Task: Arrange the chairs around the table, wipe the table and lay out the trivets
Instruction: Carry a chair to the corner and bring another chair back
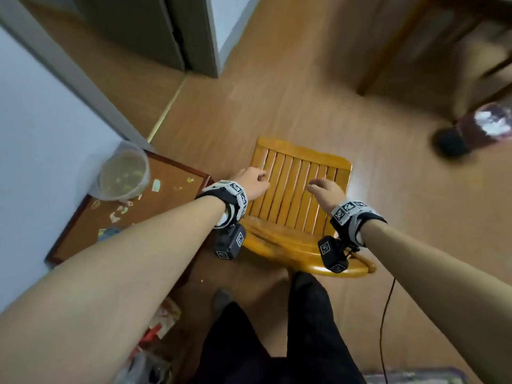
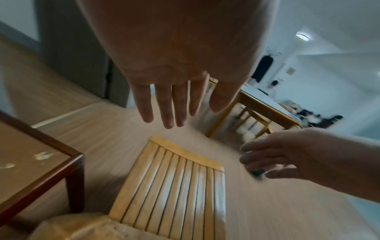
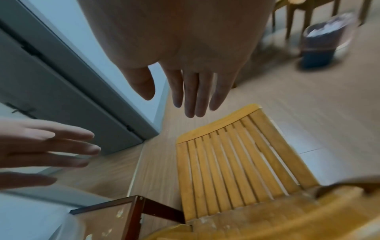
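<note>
A yellow wooden chair (image 1: 299, 187) with a slatted seat stands on the floor right in front of me, its curved backrest (image 1: 288, 248) nearest my legs. My left hand (image 1: 252, 182) hovers over the seat's left side and my right hand (image 1: 324, 189) over its right side. Neither touches the chair. In the left wrist view the left hand (image 2: 180, 105) has straight spread fingers above the chair (image 2: 174, 186). The right wrist view shows the right hand (image 3: 185, 92) the same way over the chair (image 3: 232, 162). The dining table (image 2: 265, 104) stands further off.
A dark-framed side table (image 1: 166, 195) stands against the wall at my left, carrying a clear plastic tub (image 1: 122, 173) and scraps. A lined waste bin (image 1: 482, 128) sits on the floor at right near a table leg (image 1: 388, 51). A grey door (image 1: 138, 29) is ahead. A black cable (image 1: 385, 322) hangs at right.
</note>
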Demonstrator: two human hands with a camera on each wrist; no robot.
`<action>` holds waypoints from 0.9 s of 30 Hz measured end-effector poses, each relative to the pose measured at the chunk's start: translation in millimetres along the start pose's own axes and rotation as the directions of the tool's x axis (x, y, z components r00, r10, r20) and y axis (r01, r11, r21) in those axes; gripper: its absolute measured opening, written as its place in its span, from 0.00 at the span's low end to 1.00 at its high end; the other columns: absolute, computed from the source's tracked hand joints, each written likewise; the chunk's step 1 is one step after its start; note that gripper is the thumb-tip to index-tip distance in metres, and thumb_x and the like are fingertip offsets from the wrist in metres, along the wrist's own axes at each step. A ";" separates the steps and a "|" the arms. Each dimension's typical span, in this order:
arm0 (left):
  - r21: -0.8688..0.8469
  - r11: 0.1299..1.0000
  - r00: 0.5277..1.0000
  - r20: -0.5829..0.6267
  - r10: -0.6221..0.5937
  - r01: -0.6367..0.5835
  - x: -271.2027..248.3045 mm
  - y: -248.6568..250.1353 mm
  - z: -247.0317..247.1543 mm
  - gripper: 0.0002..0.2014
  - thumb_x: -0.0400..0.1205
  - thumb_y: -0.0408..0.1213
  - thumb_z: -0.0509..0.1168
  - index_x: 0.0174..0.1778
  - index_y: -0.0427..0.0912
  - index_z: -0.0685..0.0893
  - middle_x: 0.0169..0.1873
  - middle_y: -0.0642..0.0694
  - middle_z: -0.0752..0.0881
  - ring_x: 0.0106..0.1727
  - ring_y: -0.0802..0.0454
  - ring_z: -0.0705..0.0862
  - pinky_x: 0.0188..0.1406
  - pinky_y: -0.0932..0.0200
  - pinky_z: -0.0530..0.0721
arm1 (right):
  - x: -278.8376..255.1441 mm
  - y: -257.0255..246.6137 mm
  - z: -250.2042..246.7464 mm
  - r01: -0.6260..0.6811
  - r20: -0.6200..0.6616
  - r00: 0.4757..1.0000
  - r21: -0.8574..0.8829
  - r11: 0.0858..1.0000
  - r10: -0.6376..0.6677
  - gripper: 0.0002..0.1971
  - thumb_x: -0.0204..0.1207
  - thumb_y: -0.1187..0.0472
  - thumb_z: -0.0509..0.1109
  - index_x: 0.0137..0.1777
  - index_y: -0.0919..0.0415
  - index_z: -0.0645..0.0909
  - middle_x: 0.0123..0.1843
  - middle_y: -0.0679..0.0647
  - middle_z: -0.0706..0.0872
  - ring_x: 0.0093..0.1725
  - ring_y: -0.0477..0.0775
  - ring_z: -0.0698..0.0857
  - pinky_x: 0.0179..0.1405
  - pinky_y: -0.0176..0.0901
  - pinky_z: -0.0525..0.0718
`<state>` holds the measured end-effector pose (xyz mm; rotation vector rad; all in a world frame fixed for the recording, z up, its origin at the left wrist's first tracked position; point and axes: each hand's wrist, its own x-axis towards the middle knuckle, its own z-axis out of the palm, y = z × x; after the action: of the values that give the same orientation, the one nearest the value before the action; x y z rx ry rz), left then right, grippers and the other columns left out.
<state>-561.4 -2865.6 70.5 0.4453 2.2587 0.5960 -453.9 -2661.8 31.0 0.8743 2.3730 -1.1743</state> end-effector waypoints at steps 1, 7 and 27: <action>0.031 0.998 0.998 0.035 0.046 -0.047 -5.4 4.9 7.0 0.23 0.83 0.45 0.60 0.76 0.51 0.75 0.58 0.47 0.84 0.45 0.49 0.84 0.46 0.57 0.82 | -18.1 11.2 1.0 -0.030 -0.024 0.999 0.015 0.999 0.030 0.22 0.82 0.50 0.62 0.72 0.60 0.77 0.69 0.56 0.82 0.66 0.57 0.80 0.62 0.46 0.76; 0.130 0.971 0.966 0.191 0.177 -0.203 -31.6 18.4 67.3 0.25 0.84 0.45 0.60 0.78 0.46 0.73 0.67 0.46 0.81 0.48 0.50 0.82 0.45 0.57 0.81 | -105.4 83.0 21.1 -0.203 -0.093 0.971 0.165 0.965 0.220 0.25 0.80 0.49 0.65 0.75 0.58 0.73 0.70 0.53 0.80 0.68 0.56 0.79 0.69 0.55 0.78; 0.799 0.345 0.869 0.433 0.240 -0.493 -38.3 -19.8 116.5 0.14 0.77 0.41 0.70 0.57 0.48 0.79 0.54 0.47 0.84 0.53 0.45 0.83 0.51 0.51 0.81 | -111.2 106.5 57.6 0.132 0.011 0.989 -0.546 0.827 -0.150 0.08 0.79 0.59 0.67 0.52 0.44 0.82 0.44 0.46 0.86 0.43 0.51 0.79 0.42 0.44 0.73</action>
<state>-452.7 -2867.7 10.3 1.5245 2.0350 -0.5721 -298.0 -2699.8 -4.5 0.5278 2.6229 -0.4605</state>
